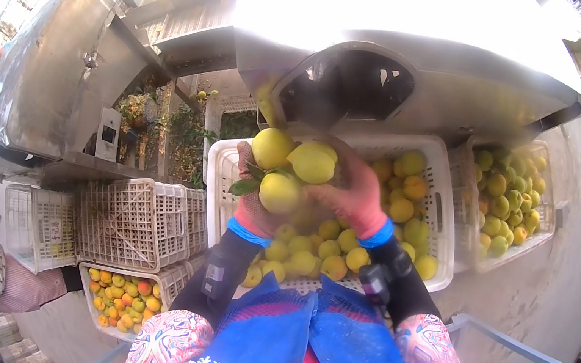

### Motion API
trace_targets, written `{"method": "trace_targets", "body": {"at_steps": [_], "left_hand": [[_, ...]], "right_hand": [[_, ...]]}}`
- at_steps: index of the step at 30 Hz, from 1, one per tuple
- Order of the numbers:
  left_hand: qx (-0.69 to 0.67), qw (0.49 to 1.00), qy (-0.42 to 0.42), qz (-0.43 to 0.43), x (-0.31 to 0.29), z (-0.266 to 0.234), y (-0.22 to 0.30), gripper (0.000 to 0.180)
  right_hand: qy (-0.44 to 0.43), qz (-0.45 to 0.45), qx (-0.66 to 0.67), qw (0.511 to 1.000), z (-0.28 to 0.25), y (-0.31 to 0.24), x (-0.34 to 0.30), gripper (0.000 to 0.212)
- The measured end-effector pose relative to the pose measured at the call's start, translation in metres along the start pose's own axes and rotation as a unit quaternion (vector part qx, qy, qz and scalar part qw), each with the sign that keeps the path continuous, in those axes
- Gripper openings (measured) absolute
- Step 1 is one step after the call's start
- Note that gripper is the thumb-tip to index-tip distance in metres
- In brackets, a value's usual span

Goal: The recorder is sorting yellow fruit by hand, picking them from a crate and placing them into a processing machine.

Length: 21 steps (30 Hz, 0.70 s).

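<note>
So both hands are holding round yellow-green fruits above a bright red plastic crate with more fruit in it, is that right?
Not quite: the crate isn't red. The head view shows the left hand and right hand holding round yellow-green fruits above a white plastic crate with more fruit in it.

One head-worn fisheye looks down, close above the white crate (442, 247).

Smooth fruit (271, 149), plastic crate (448, 242) (matt)
</note>
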State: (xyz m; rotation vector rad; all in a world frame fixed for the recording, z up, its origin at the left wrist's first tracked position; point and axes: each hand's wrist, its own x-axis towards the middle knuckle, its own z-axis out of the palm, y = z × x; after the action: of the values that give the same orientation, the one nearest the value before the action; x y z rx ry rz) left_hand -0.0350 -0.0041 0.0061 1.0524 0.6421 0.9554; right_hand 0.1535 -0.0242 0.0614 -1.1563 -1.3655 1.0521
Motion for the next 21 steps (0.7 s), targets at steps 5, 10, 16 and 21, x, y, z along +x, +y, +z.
{"method": "trace_targets", "body": {"at_steps": [5,10,16,21], "left_hand": [[-0.415,0.902,0.054,-0.106,-0.001,-0.013,-0.017,0.073],[-0.293,0.942,0.087,-0.135,-0.008,-0.011,-0.027,0.069],[-0.269,0.953,0.013,-0.141,-0.006,-0.019,-0.029,0.057],[-0.104,0.989,0.07,-0.076,-0.006,-0.021,-0.043,0.054]], "right_hand": [[0.191,-0.125,-0.409,0.883,0.006,-0.007,0.03,0.06],[0.251,-0.146,-0.495,0.819,0.017,0.014,0.046,0.056],[0.087,-0.009,-0.693,0.716,0.021,0.022,0.078,0.047],[0.23,-0.238,-0.428,0.841,0.006,-0.013,0.089,0.038]]}}
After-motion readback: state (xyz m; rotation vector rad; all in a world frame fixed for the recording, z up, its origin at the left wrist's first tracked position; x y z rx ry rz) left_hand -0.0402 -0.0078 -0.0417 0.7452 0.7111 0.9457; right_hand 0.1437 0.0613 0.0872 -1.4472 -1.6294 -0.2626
